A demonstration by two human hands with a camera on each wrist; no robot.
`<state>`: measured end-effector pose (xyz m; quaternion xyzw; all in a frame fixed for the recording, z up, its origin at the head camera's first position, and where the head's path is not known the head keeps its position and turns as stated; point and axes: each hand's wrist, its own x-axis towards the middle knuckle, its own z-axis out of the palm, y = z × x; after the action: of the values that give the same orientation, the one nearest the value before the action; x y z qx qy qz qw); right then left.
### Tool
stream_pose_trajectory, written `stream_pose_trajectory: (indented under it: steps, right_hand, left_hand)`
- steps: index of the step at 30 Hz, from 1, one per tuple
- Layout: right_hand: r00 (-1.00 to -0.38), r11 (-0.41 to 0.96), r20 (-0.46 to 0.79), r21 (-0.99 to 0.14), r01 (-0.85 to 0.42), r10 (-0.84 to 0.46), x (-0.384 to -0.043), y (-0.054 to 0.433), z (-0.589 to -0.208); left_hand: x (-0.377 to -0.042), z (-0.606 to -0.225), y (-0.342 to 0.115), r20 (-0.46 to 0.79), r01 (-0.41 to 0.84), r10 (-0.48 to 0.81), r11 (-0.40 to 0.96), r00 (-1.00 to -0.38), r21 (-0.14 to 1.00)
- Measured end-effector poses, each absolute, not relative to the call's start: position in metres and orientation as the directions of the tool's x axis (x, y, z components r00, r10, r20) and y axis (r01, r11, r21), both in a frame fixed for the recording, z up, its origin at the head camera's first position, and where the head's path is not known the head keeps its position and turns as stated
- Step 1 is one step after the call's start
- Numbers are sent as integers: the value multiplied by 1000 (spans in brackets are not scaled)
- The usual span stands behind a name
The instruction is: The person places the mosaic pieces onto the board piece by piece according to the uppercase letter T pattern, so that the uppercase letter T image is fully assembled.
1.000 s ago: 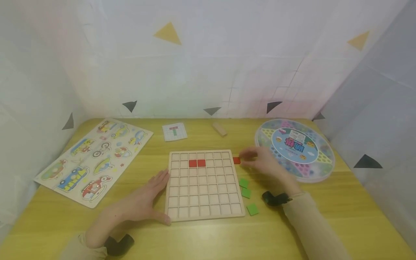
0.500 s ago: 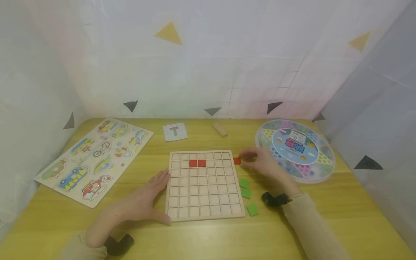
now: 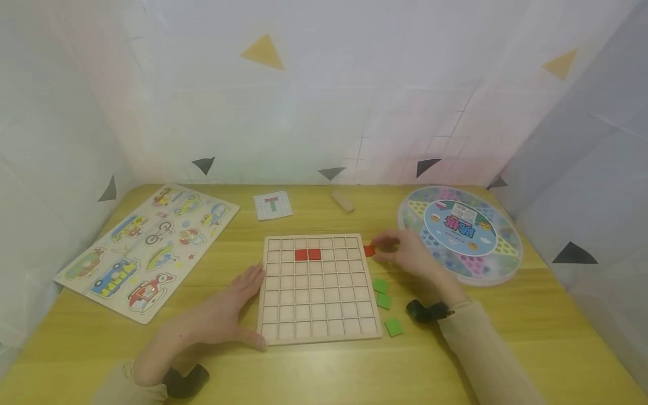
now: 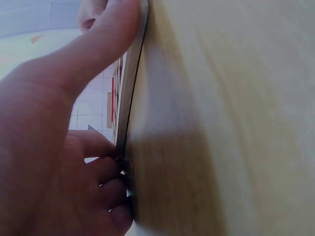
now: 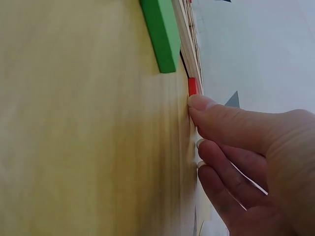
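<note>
A square wooden grid board (image 3: 319, 287) lies mid-table, with two red tiles (image 3: 307, 255) side by side in its second row from the back. My left hand (image 3: 223, 312) rests against the board's left side, fingers extended along that edge and thumb at the near left corner. Just off the board's right edge, my right hand (image 3: 405, 253) pinches a third red tile (image 3: 369, 251) between thumb and fingers. The right wrist view shows the thumb on this red tile (image 5: 192, 87) at table level. Several green tiles (image 3: 383, 302) lie flat to the right of the board.
A card (image 3: 273, 206) with a red and green T pattern lies behind the board, near a small wooden block (image 3: 342, 201). At left is a vehicle puzzle board (image 3: 147, 253). A round plastic game box (image 3: 459, 233) stands close behind my right hand.
The red tile under my right fingers has turned slightly, now sitting at an angle. My left hand and the board stay put.
</note>
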<state>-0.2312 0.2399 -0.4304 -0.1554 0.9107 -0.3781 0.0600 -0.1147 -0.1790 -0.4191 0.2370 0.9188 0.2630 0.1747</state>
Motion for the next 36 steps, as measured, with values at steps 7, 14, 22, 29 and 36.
stream_pose_trajectory:
  steps: [7,14,22,29,36]
  right_hand:
    - [-941,668,32,-696,-263,-337,-232,240,-432]
    - [-944,670,33,-696,-258,-329,-230,238,-430]
    - [-943,684,62,-672,-282,-327,-230,238,-431]
    - [-937,683,95,-660,-313,-337,-230,238,-433]
    - [-931,676,121,-656,-335,-344,-230,238,-433]
  left_hand:
    - [-115,-419,-179,-194,347,532,744,-824,571]
    - [-114,-418,-179,-194,345,530,746,-826,569]
    - [-114,-418,-179,-192,350,531,747,-825,566]
    - [-114,-418,-178,-199,343,525,753,-827,562]
    - [-114,-419,-178,-201,337,518,757,-832,560]
